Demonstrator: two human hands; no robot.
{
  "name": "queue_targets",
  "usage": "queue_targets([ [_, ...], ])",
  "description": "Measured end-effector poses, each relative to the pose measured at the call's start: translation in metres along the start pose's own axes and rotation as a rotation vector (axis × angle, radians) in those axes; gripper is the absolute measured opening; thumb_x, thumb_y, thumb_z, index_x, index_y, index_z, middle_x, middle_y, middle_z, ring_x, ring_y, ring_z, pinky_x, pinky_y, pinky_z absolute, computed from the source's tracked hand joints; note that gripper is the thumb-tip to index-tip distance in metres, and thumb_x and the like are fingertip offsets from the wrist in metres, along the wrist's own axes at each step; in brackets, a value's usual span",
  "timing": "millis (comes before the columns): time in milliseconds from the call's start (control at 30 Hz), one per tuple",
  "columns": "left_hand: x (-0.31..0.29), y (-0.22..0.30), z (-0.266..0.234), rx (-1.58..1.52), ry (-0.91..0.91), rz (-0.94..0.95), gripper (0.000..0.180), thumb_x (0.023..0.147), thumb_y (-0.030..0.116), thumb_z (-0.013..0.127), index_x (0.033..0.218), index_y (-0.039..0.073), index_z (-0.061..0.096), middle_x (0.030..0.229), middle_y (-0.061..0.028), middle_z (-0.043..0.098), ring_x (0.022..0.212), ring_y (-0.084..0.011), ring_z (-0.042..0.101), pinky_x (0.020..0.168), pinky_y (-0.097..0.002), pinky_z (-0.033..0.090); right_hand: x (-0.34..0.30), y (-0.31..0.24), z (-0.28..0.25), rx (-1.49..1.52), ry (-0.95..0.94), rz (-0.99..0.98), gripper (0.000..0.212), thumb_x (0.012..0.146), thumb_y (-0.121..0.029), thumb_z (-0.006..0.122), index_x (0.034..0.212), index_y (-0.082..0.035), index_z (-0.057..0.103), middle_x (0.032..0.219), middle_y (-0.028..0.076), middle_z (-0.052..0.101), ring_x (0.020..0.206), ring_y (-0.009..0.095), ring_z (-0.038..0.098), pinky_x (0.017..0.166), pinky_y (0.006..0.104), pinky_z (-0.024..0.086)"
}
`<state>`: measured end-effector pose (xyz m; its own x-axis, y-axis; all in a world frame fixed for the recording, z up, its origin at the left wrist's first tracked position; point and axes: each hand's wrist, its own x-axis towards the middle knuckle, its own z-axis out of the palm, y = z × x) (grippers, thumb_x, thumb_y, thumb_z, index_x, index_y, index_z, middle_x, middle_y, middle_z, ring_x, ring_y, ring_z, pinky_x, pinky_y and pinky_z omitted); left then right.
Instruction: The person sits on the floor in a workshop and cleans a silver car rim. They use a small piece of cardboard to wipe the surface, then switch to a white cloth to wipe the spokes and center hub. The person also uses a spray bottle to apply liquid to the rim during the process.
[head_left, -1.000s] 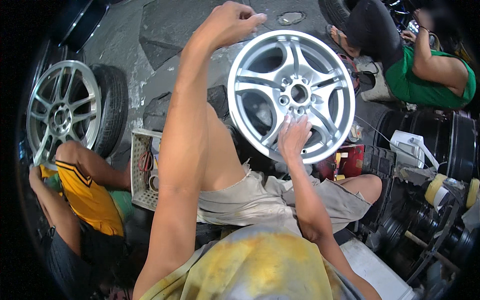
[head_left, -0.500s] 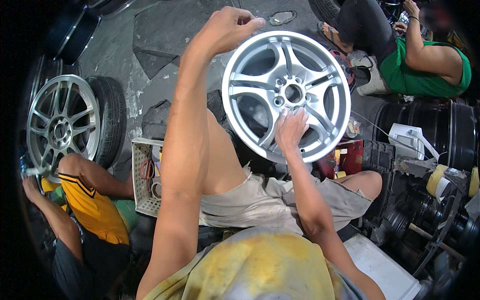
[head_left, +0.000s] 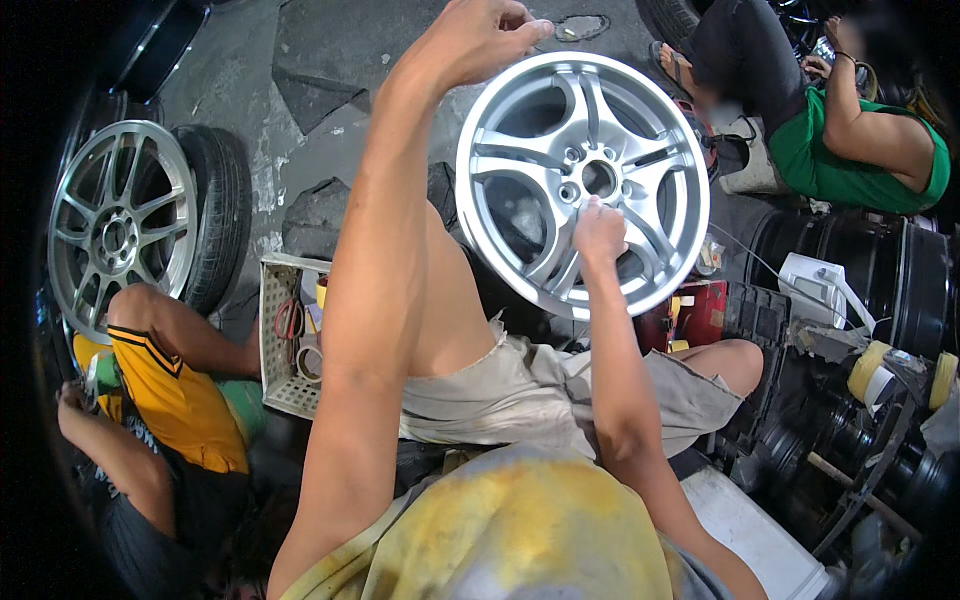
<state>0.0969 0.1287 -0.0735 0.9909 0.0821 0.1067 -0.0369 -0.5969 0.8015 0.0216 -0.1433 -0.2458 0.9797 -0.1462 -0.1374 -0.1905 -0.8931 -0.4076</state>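
Observation:
A silver five-spoke alloy wheel rim (head_left: 586, 105) faces up in front of me, above my knees. My right hand (head_left: 601, 233) is at its hub, just below the centre hole. The fingers are bunched together with their tips on the metal; whatever they may hold is hidden. My left hand (head_left: 490, 40) is raised at the rim's far left edge, thumb apart from loosely curled fingers, and nothing shows in it. From this angle its contact with the rim cannot be made out.
At left stand another multi-spoke wheel (head_left: 120, 230) and a black tire (head_left: 215, 220). A perforated cream basket (head_left: 290, 395) with tape and tools is by my left leg. One person in yellow shorts (head_left: 185, 400) sits left; another in green (head_left: 865, 150) sits far right. A red crate (head_left: 708, 312) stands right.
The wheel has shifted slightly right and up in the picture, with both hands. My right hand's fingers have drawn closer together near the hub.

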Motion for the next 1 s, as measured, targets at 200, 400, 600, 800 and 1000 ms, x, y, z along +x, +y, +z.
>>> queue_targets([
  [200, -0.004, 0.000, -0.003, -0.012, 0.033, 0.038, 0.041, 0.091, 0.035, 0.065, 0.088, -0.005, 0.072, 0.073, -0.0229, 0.068, 0.066, -0.0245, 0.063, 0.065, -0.0428, 0.050, 0.015, 0.036, -0.040, 0.202, 0.009, -0.264, 0.041, 0.106, -0.028, 0.048, 0.100, 0.005, 0.070, 0.105, 0.031, 0.065, 0.094, 0.045, 0.061, 0.086, 0.0525, 0.046],
  [400, 0.000, 0.001, 0.005, -0.085, 0.031, 0.022, 0.040, 0.090, 0.035, 0.065, 0.091, -0.005, 0.073, 0.081, -0.0257, 0.071, 0.075, -0.0296, 0.072, 0.070, -0.0435, 0.053, 0.016, 0.034, -0.054, -0.585, -0.155, -0.906, 0.029, 0.102, -0.030, 0.055, 0.113, -0.012, 0.075, 0.135, 0.021, 0.056, 0.122, 0.037, 0.053, 0.096, 0.0493, 0.046],
  [600, -0.002, -0.003, 0.002, -0.065, 0.051, 0.051, 0.040, 0.090, 0.035, 0.066, 0.092, -0.004, 0.074, 0.084, -0.0275, 0.072, 0.080, -0.0352, 0.074, 0.074, -0.0458, 0.055, 0.042, 0.008, -0.069, -1.004, -0.386, -1.161, 0.022, 0.099, -0.025, 0.060, 0.107, -0.013, 0.076, 0.129, 0.011, 0.060, 0.120, 0.025, 0.057, 0.098, 0.0433, 0.046],
  [800, -0.002, -0.007, 0.000, -0.075, 0.038, -0.008, 0.041, 0.091, 0.037, 0.066, 0.092, -0.003, 0.075, 0.085, -0.0276, 0.072, 0.082, -0.0366, 0.074, 0.075, -0.0462, 0.055, 0.056, -0.008, -0.080, -1.054, -0.408, -1.362, 0.022, 0.098, -0.025, 0.060, 0.098, -0.013, 0.078, 0.133, 0.006, 0.058, 0.120, 0.022, 0.057, 0.098, 0.0407, 0.046],
  [1000, 0.006, -0.012, 0.011, -0.079, 0.051, 0.017, 0.039, 0.091, 0.035, 0.067, 0.092, -0.003, 0.076, 0.086, -0.0278, 0.072, 0.083, -0.0373, 0.074, 0.077, -0.0464, 0.055, 0.043, -0.004, -0.071, -0.988, -0.621, -1.223, 0.026, 0.100, -0.030, 0.060, 0.100, -0.011, 0.077, 0.126, 0.010, 0.060, 0.118, 0.024, 0.058, 0.095, 0.0423, 0.047],
])
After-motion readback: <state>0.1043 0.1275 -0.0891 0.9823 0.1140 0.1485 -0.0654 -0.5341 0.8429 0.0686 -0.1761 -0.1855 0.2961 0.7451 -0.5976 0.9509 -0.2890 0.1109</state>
